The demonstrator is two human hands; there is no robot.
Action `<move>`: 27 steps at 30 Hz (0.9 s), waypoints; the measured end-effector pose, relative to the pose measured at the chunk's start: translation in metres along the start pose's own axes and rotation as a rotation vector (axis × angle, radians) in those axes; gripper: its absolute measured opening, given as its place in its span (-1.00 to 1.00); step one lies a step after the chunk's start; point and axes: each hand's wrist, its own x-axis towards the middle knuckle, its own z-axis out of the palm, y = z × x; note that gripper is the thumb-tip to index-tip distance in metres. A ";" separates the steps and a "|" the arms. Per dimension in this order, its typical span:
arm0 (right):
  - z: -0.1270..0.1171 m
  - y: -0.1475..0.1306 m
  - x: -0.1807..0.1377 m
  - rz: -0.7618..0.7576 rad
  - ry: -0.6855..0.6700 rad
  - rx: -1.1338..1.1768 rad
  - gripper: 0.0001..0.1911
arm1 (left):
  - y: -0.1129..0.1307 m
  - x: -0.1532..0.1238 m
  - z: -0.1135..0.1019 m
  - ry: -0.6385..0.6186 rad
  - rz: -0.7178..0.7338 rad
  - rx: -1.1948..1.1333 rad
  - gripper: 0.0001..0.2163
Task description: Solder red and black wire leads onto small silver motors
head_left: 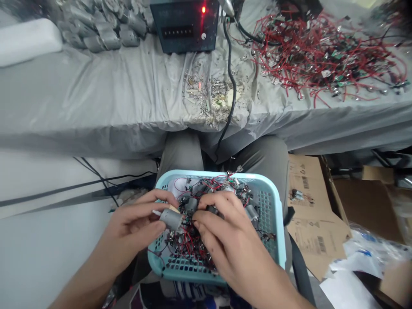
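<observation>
Over a light blue plastic basket (279, 223) on my lap, my left hand (137, 223) grips a small grey electric motor (170, 219) between thumb and fingers. Its pale shaft end points left toward my palm. My right hand (225, 223) is closed close to the motor's right end, thumb and index finger pinched together near a small green circuit board (186, 219). What exactly the right fingertips hold is hidden. Beneath both hands lie more grey motors (252, 212), red wires (189, 244) and small boards in a tangle.
A grey-covered table (96, 94) stands ahead, bearing a black box with a red light (185, 25), a pile of grey motors (106, 25) and a heap of red-wired boards (322, 56). A black cable (232, 81) hangs over its edge. Cardboard (309, 206) lies at right.
</observation>
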 end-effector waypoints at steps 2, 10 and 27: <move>-0.002 -0.007 -0.001 -0.020 0.012 0.030 -0.72 | 0.007 0.001 0.003 0.020 -0.001 -0.075 -0.73; -0.010 -0.029 -0.011 -0.093 0.079 0.165 -0.70 | 0.038 -0.023 0.017 -0.016 -0.013 -0.319 -0.74; -0.004 0.023 0.006 0.249 -0.017 0.111 -0.68 | 0.005 0.026 0.041 -0.016 0.180 -0.040 -0.85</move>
